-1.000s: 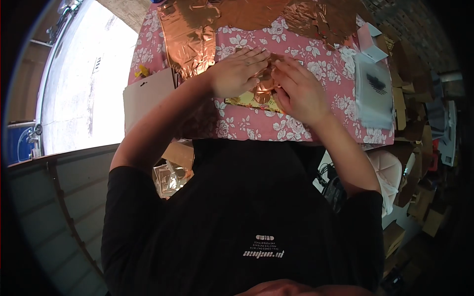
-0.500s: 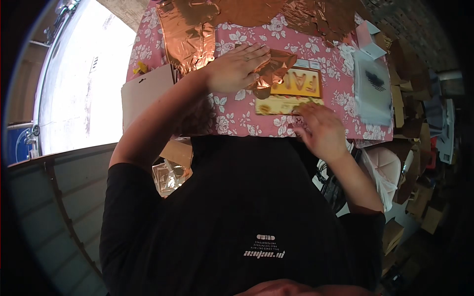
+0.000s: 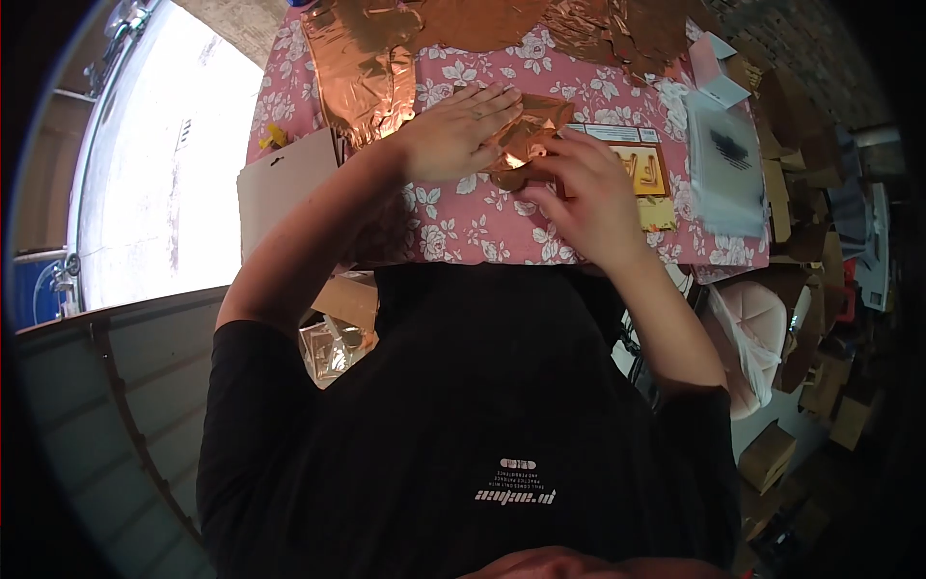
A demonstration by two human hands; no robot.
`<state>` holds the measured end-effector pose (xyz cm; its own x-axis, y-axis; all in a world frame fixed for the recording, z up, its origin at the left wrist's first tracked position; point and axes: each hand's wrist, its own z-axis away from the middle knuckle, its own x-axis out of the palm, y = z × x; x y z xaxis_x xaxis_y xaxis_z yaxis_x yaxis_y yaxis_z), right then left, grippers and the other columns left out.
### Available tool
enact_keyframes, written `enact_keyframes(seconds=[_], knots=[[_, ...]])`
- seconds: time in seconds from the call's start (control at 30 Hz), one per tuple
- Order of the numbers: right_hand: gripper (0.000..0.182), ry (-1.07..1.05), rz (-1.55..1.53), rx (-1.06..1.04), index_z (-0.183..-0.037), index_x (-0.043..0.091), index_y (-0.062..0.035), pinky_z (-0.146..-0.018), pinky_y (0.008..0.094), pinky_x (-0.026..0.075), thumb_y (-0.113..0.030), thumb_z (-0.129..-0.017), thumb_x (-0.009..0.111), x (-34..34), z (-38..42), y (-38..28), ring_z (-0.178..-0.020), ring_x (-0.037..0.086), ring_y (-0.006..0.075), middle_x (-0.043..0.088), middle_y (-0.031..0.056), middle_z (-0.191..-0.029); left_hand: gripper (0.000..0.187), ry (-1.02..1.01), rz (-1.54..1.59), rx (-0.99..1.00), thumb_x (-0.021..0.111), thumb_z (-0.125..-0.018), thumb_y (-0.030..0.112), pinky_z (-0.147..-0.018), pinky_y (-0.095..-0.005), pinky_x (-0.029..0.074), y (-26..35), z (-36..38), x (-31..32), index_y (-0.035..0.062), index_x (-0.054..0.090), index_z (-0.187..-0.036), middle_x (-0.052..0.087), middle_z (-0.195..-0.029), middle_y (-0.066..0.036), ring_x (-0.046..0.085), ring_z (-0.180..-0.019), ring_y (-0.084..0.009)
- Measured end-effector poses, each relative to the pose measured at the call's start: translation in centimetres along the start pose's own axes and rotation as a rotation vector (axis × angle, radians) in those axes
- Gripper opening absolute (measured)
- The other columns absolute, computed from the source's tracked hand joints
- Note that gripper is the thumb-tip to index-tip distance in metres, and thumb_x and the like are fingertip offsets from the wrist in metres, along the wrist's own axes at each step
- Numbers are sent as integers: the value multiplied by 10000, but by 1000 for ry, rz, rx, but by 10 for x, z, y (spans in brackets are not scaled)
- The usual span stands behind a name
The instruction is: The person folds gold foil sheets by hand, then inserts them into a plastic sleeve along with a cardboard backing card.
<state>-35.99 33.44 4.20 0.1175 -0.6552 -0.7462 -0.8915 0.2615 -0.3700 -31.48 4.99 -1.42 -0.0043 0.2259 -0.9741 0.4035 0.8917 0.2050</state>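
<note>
My left hand (image 3: 468,133) lies flat on a folded, uninflated copper-coloured foil balloon (image 3: 542,118), its fingers stretched out and covering the left part. At the balloon's lower right edge is my right hand (image 3: 593,198), with curled fingers touching the foil and the thumb lower down. Whether they pinch it is hard to see. Just beyond the right hand lies a yellow and orange printed card (image 3: 648,166) with balloon-like letters. My right hand and wrist hide much of it.
More copper foil balloons (image 3: 362,72) lie across the back of the pink flowered tablecloth (image 3: 453,227). Clear plastic bags (image 3: 725,179) are stacked at right, near a folded white card (image 3: 716,72). Grey-beige card sheets (image 3: 285,198) sit at the left edge.
My right hand has moved left and away from me, from the yellow card to the foil balloon. The card has shifted right. My left hand stays on the foil.
</note>
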Motion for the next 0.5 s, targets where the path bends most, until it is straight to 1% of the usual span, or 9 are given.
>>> enact_keyframes(seconds=[0.07,0.1,0.17,0.2,0.3,0.37,0.4,0.47,0.5], knots=[[374,-122,-4,-47,-1167,803,-52,-1089,480,563,-178,-836,923,19,-14,2,-1230,719,348,778,139,-1240,801,-7,63,-4,624,-1087,367,-1412,-519,129,3,1,-6,33,318,-1749,279,-1832,-208,228,-1710,-376],[374,-121,-7,-50,-1167,803,-52,-1089,480,563,-178,-836,923,25,-16,7,-1230,719,348,778,139,-1240,801,-7,60,-7,624,-1087,367,-1412,-519,129,3,1,-10,33,318,-1749,279,-1832,-208,228,-1710,-376],[361,-292,-21,9,-1159,814,-56,-1080,481,559,-180,-834,908,34,-18,15,-1190,723,351,785,138,-1202,913,-49,74,14,691,-1032,449,-1412,-523,118,4,1,-15,30,314,-1750,272,-1829,-229,225,-1710,-389],[361,-296,-22,5,-1159,814,-56,-1080,481,559,-180,-834,908,35,-19,16,-1190,723,351,785,138,-1202,913,-47,76,10,691,-1032,449,-1412,-523,118,5,2,-16,30,314,-1750,272,-1829,-229,225,-1710,-389],[272,-286,-5,-3,-1093,823,-57,-1020,472,571,-175,-854,876,36,-20,16,-1109,721,347,783,127,-1103,944,-17,77,25,740,-991,460,-1409,-533,128,9,5,-19,32,349,-1736,253,-1835,-235,208,-1714,-399],[194,-286,39,-2,-1016,820,-61,-974,472,574,-178,-863,849,39,-19,16,-1051,715,335,767,110,-1015,913,45,44,59,754,-957,493,-1406,-527,151,11,7,-26,34,447,-1684,323,-1815,-213,281,-1696,-367],[194,-285,38,1,-1016,820,-61,-974,472,574,-178,-863,849,40,-19,16,-1051,715,335,767,110,-1015,913,41,45,61,754,-957,493,-1406,-527,151,14,8,-31,34,447,-1684,323,-1815,-213,281,-1696,-367],[141,-254,67,-24,-980,808,-63,-952,468,574,-151,-870,818,42,-18,16,-1013,708,327,751,103,-981,699,247,-68,120,787,-930,403,-1309,-521,386,22,11,-39,48,637,-1514,577,-1632,-189,535,-1528,-362],[141,-252,66,-19,-980,808,-63,-952,468,574,-151,-870,818,43,-18,15,-1013,708,327,751,103,-981,699,243,-68,123,787,-930,403,-1309,-521,386,27,13,-37,48,637,-1514,577,-1632,-189,535,-1528,-362]])
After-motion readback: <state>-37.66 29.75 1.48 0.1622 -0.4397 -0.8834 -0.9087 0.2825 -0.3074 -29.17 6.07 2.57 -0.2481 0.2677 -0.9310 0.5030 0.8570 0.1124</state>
